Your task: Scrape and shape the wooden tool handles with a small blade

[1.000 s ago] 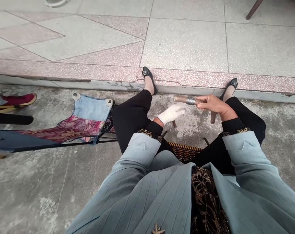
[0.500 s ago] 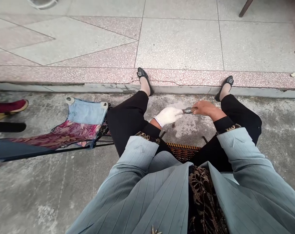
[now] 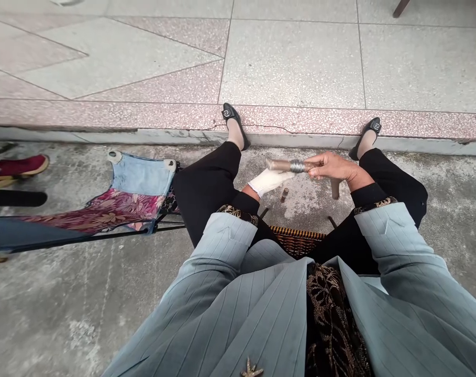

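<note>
- The right hand [image 3: 332, 166], bare, is closed on one end of a brown rod [image 3: 277, 165], thumb and fingers pinching it.
- The rod lies leftward from that hand, held in the air between the knees; its long axis runs side to side, nearly level across the view and roughly along the step edge.
- Its free end points to the person's left, over the gloved left hand [image 3: 266, 182].
- The right hand has the hold; the left hand is nearer the free end, its fingers reaching under or behind the rod. Whether they grip it I cannot tell.
- Silver wire [image 3: 297, 166] is coiled around the rod, just beside the right fingertips.
- Below the right hand shows a brown upright piece [image 3: 335, 189]; whether it joins the rod is unclear.
- A small brown piece [image 3: 285, 195] shows below the left hand.
- Farther out: a woven seat [image 3: 298, 242], black shoes [image 3: 234, 125] against the tiled step [image 3: 292, 118], and a fabric folding chair [image 3: 139, 178] to the left.
</note>
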A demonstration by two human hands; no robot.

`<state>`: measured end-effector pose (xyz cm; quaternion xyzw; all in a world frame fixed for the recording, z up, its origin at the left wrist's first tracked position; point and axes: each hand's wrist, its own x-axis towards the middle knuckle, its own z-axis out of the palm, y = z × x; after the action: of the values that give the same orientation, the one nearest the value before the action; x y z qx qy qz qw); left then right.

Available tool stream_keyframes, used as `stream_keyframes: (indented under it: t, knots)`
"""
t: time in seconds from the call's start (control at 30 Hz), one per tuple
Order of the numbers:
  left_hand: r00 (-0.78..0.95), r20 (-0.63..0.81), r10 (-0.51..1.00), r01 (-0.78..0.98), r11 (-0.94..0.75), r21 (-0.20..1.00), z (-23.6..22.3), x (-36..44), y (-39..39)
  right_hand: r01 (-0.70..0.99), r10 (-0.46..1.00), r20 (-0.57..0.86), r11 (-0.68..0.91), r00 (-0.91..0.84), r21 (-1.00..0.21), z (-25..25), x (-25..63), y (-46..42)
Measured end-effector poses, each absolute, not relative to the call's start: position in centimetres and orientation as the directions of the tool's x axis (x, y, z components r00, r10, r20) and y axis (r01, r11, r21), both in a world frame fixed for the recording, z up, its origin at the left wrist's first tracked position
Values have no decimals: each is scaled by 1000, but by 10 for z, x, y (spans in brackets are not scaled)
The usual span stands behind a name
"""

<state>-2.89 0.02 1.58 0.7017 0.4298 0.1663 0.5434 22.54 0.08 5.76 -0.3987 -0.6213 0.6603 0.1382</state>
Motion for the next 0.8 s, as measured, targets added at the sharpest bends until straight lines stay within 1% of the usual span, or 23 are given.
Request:
stream_keyframes:
  t: [0.1, 0.2, 0.23, 0.27, 0.3, 0.33, 0.37, 0.4, 0.43, 0.47, 0.5, 0.53, 0.57, 0.6, 0.67, 0.7, 0.73, 0.77, 0.8]
  knots:
    - [616, -285, 735, 452, -33, 891, 17, -26, -6, 237, 782, -330, -238, -529, -942, 50, 222, -1]
    - [643, -324, 694, 495, -54, 867, 20, -25, -9, 208, 828, -338, -271, -448, -940, 44, 220, -2]
    - [652, -338, 679, 515, -69, 855, 21, -25, -9, 239, 837, -358, -279, -414, -930, 43, 219, -1]
    - [660, -350, 665, 533, -85, 842, 21, -25, -9, 306, 847, -383, -278, -368, -911, 43, 219, -1]
    - [666, -361, 652, 546, -97, 832, 22, -25, -9, 408, 863, -401, -262, -307, -875, 44, 218, 0]
    - [672, -370, 642, 557, -108, 824, 22, -26, -9, 538, 880, -410, -232, -238, -810, 45, 217, 1]
    - [678, -371, 634, 564, -125, 816, 22, -27, -8, 676, 896, -408, -191, -177, -712, 46, 217, 2]
    - [687, -368, 627, 574, -157, 804, 22, -28, -8, 803, 899, -414, -141, -141, -580, 47, 216, 2]
    - [694, -360, 624, 586, -197, 786, 22, -29, -7, 894, 891, -435, -83, -131, -440, 49, 215, 2]
    - [698, -353, 623, 599, -238, 765, 22, -31, -6, 947, 869, -474, -24, -138, -319, 50, 214, 2]
    - [701, -347, 623, 609, -270, 746, 22, -33, -5, 971, 835, -529, 26, -151, -237, 50, 213, 1]
    - [704, -339, 624, 612, -291, 736, 22, -35, -4, 977, 787, -590, 75, -182, -201, 51, 211, 0]
    - [706, -331, 627, 609, -299, 734, 22, -36, -3, 971, 728, -647, 118, -227, -208, 50, 210, -2]
    - [704, -321, 633, 605, -299, 738, 22, -38, -3, 956, 657, -697, 150, -287, -252, 49, 209, -4]
    - [686, -292, 666, 603, -297, 741, 21, -39, -1, 895, 476, -761, 166, -440, -414, 48, 208, -7]
    - [665, -272, 695, 610, -296, 736, 20, -40, 1, 848, 390, -759, 139, -521, -511, 47, 209, -8]
    - [637, -250, 730, 617, -288, 732, 20, -40, 2, 792, 344, -727, 92, -594, -604, 47, 211, -8]
    - [607, -232, 760, 621, -272, 735, 20, -39, 3, 728, 344, -674, 42, -654, -685, 48, 213, -8]
    - [581, -219, 784, 620, -252, 743, 20, -38, 4, 657, 383, -608, -1, -696, -753, 49, 215, -8]
